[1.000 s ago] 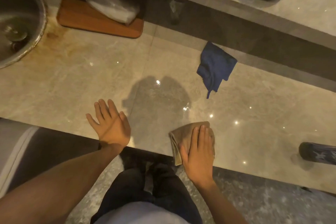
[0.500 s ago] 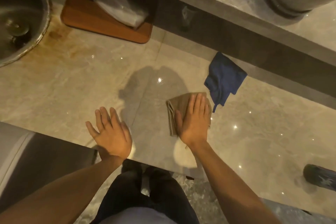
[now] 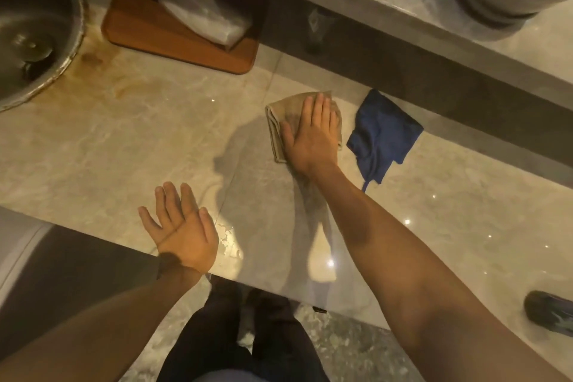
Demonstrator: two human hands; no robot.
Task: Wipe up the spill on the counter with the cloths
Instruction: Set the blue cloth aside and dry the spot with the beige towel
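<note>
A folded tan cloth (image 3: pixel 280 121) lies flat on the glossy marble counter (image 3: pixel 124 139), far from the front edge. My right hand (image 3: pixel 313 136) presses down on it with flat fingers, covering most of it. A crumpled blue cloth (image 3: pixel 383 133) lies just right of the tan one, near the dark back ledge, untouched. My left hand (image 3: pixel 181 226) rests palm down on the counter at its front edge, fingers spread, holding nothing. A small patch of wet droplets (image 3: pixel 228 240) glistens just right of the left hand.
A round metal sink (image 3: pixel 34 28) sits at the far left, with brown stains beside it. A wooden board (image 3: pixel 148 31) carrying a clear plastic bag (image 3: pixel 204 14) stands at the back. A dark object (image 3: pixel 548 315) lies at the right edge. A raised ledge (image 3: pixel 403 49) runs along the back.
My right hand has pushed the tan cloth away from the front edge toward the back, ending beside the blue cloth. The left hand has stayed in place.
</note>
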